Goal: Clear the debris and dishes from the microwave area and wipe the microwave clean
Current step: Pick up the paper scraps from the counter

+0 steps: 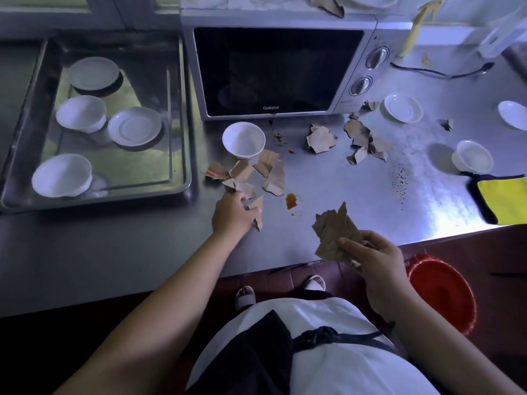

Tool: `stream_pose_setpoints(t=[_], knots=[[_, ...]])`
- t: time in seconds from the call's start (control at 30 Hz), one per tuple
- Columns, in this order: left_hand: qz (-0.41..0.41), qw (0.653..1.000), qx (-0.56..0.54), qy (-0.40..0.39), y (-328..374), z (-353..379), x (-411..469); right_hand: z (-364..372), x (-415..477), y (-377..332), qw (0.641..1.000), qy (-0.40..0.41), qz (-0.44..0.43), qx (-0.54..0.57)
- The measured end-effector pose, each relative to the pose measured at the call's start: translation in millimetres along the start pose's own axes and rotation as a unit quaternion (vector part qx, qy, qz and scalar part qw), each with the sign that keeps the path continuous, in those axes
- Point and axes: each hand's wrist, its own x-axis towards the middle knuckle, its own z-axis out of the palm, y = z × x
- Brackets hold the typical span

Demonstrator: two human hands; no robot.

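A silver microwave (279, 69) stands at the back of the steel counter, door closed. Torn brown paper scraps (268, 172) lie in front of it, with more scraps (362, 138) to the right. My left hand (231, 213) grips one brown scrap (258, 209) at the counter's near side. My right hand (370, 255) holds a bunch of gathered scraps (333, 232) above the counter edge. A white bowl (243, 139) sits by the microwave's front left corner. An orange smear (291, 201) and crumbs mark the counter.
A steel tray (182, 155) on the left holds several white bowls and saucers. On the right are a saucer (403, 108), another saucer (513, 114), a bowl (472, 156) and a yellow cloth (504, 199). A red bin (445, 292) stands on the floor. More paper and dishes lie atop the microwave.
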Motion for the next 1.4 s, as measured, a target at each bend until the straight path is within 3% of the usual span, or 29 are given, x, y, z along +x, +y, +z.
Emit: stream_pose_setpoints(t=[0.17,0.37,0.47,0.57,0.67,0.77,1.03,1.17,1.4], knots=[[-0.024,0.998,0.047,0.020,6,24,1,-14,11,-2,1.000,-0.002,-0.006,-0.016],[0.019,0.997,-0.052,0.054,22,16,-20,-25,33,-6,1.000,-0.003,0.004,-0.002],[0.008,0.979,-0.197,-0.040,49,0,-38,-31,50,-6,0.999,-0.022,0.010,-0.038],[0.040,0.930,-0.340,-0.134,92,-13,-60,-34,68,-21,0.996,-0.064,0.014,-0.056],[0.072,0.908,-0.375,-0.174,136,-13,-76,-37,87,-43,0.991,-0.112,0.002,-0.069],[0.083,0.920,-0.354,-0.144,166,1,-80,-38,101,-59,0.983,-0.171,-0.008,-0.059],[0.018,0.938,-0.347,0.013,204,48,-82,-75,136,-77,0.945,-0.324,0.034,0.020],[0.000,0.938,-0.345,0.038,216,67,-86,-94,153,-76,0.932,-0.352,0.070,0.039],[0.027,0.952,-0.301,0.055,230,93,-92,-107,175,-81,0.937,-0.345,0.054,-0.012]])
